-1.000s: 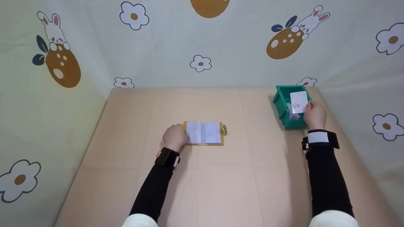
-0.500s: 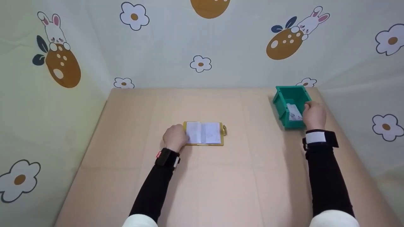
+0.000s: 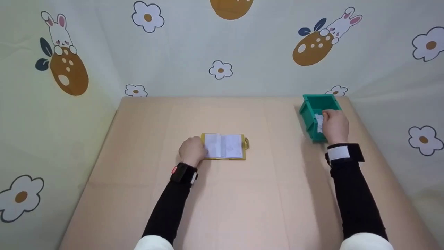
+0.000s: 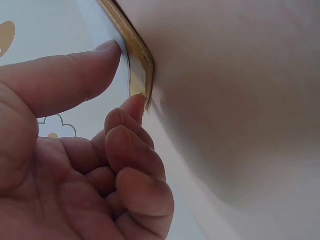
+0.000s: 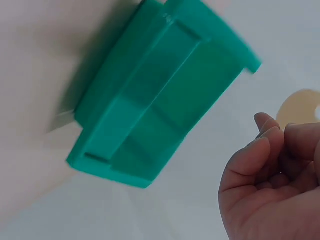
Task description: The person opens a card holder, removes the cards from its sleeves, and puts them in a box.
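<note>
A small card holder (image 3: pixel 231 146) with a yellow cover and pale, clear-looking sleeves lies spread flat, its strap tab on the right. My left hand (image 3: pixel 192 151) pinches its left edge; in the left wrist view the thumb (image 4: pixel 102 65) lies on the sleeve side and the fingers are under the cover. Over the front right of a green bin (image 3: pixel 308 119) is my right hand (image 3: pixel 335 126). Seen from the right wrist, its fingers are curled, thumb close to the fingertips, with nothing visible between them. A pale printed card (image 3: pixel 318 122) lies inside the bin, partly hidden by that hand.
The tan tabletop (image 3: pixel 229 201) runs back to a pale curtain (image 3: pixel 180 52) printed with flowers and rabbits. The green bin stands near the table's back right corner, well to the right of the card holder.
A second ago my right hand held a printed card over the bin; the card then went down inside. That hand has since shifted left above the bin. My left hand has stayed still.
</note>
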A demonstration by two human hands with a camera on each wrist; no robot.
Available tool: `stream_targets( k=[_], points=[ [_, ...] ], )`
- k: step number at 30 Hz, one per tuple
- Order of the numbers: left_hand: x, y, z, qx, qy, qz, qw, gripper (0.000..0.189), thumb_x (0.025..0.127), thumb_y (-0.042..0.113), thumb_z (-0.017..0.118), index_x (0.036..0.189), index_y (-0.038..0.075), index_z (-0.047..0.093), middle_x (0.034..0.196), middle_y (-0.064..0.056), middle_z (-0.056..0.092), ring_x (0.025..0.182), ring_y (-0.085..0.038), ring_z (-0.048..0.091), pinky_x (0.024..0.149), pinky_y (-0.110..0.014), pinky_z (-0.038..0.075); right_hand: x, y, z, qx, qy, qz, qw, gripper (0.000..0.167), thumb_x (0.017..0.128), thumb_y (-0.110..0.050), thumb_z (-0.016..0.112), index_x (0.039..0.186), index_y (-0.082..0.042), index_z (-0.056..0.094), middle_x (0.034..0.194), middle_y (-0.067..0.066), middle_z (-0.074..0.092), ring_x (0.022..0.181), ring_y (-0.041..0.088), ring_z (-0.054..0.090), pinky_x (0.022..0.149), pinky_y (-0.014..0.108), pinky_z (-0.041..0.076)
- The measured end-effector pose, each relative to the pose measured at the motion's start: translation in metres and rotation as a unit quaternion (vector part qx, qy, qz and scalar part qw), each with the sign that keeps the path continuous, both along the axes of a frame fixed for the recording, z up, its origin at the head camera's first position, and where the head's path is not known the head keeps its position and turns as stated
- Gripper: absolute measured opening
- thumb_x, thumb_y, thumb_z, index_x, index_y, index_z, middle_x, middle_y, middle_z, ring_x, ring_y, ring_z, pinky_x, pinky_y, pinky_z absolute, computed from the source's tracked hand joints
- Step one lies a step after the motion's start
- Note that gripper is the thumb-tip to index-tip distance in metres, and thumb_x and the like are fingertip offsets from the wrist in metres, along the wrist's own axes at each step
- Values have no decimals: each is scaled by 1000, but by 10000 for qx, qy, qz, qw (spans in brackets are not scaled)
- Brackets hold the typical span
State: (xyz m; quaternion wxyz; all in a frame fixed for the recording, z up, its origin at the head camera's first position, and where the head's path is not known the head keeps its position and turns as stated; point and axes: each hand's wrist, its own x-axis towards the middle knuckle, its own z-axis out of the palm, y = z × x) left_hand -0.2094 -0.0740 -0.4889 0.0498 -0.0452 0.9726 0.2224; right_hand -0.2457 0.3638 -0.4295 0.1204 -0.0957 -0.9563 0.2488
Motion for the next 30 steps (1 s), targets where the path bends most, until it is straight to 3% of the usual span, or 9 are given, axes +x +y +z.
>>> stream_targets(
  k=[6,12,17,23,30],
  points=[
    [1,-1,0,-26,68,-20,10000,18,81,5,65,66,8,55,69,-6,57,61,-20,50,49,-32,38,0,-34,-4,278,349,646,9969,30,105,-11,46,120,9,63,108,26,58,99,40,55,84,52,45],
    [1,-1,1,1,40,-53,10000,28,81,5,63,60,12,45,67,-5,55,59,-20,49,48,-32,38,1,-69,-9,277,514,1275,9901,25,103,-8,51,115,8,66,107,25,60,101,40,57,86,51,47],
    [1,0,2,-30,15,-48,10000,21,82,3,62,64,9,53,68,-5,56,60,-20,50,49,-32,40,9,-101,-16,427,569,1863,9799,22,102,-8,54,113,7,67,101,23,62,95,38,59,83,48,49],
    [0,2,2,-43,-41,10,10000,11,84,2,62,73,3,63,71,-7,59,62,-20,52,50,-32,42,19,-138,-26,498,431,2382,9690,17,96,-8,63,108,3,71,93,16,63,85,31,61,77,43,50],
    [0,3,2,-131,-44,33,9999,12,83,4,62,72,5,61,75,-9,61,66,-23,56,53,-36,46,26,-171,-40,615,49,2855,9564,10,91,-8,70,97,-6,78,88,6,64,81,22,61,75,37,50]
  ],
)
